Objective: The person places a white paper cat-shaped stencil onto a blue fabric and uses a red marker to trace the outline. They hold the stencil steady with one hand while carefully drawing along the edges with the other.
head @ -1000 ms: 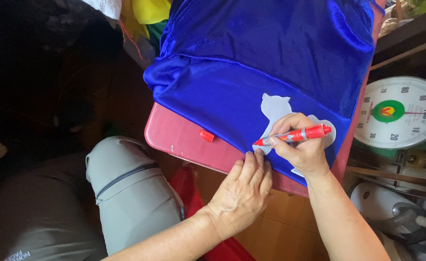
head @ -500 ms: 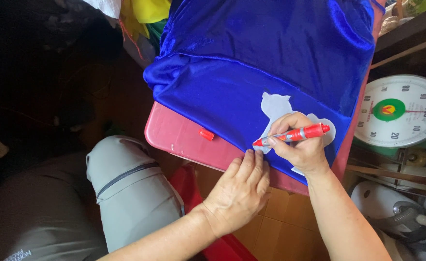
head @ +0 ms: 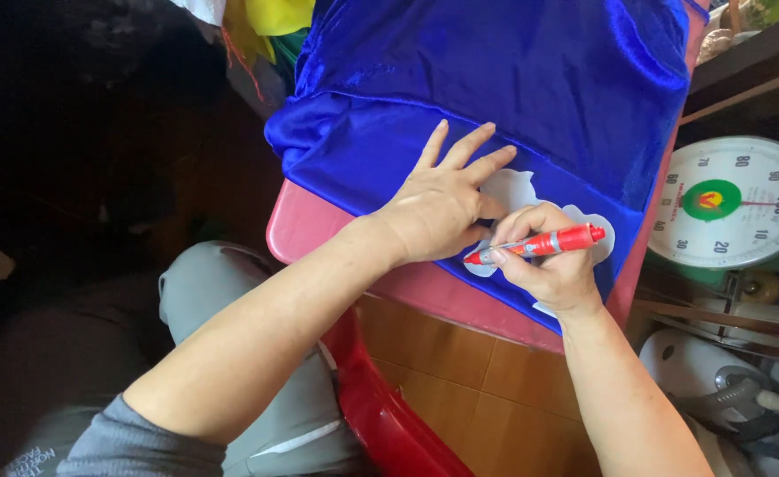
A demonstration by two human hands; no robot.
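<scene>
A shiny blue cloth (head: 513, 79) is spread over a pink board (head: 319, 228). A white paper cut-out (head: 510, 190) lies on the cloth near its front edge. My left hand (head: 442, 201) lies flat on the cloth with fingers spread, pressing on the cut-out's left part. My right hand (head: 548, 261) holds a red marker (head: 539, 244), with the tip pointing left at the cut-out's lower edge. My right hand covers much of the cut-out.
A round white dial scale (head: 732, 201) stands at the right. A red plastic stool (head: 380, 406) sits below the board, over orange floor tiles (head: 504, 397). My knee in grey trousers (head: 212, 291) is at the lower left. Yellow and green fabric (head: 270, 18) lies at the top.
My left hand has moved up from the board's front edge onto the blue cloth and now presses the cut-out. My right hand keeps the marker at the same spot.
</scene>
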